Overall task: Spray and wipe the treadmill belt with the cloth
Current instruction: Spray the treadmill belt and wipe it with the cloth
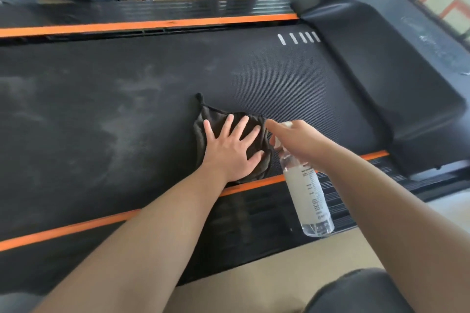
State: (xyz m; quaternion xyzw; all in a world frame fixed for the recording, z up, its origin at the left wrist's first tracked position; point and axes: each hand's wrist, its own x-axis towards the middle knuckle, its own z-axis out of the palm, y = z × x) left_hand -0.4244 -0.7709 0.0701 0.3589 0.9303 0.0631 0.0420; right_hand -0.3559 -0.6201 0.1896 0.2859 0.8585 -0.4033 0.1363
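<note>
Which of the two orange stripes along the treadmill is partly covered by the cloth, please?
The near orange stripe, on the person's side: the dark cloth under the left hand overlaps it. The far stripe lies fully exposed.

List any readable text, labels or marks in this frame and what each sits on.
Bottle label: several lines of dark print, too small and blurred to read.
Motor cover: faint pale logo or lettering near its right end, blurred, unreadable.
Belt: five short white bars near the cover, marks only, no letters or numbers.
Cloth: no text visible.
Nothing in the frame can be quoted.
</note>
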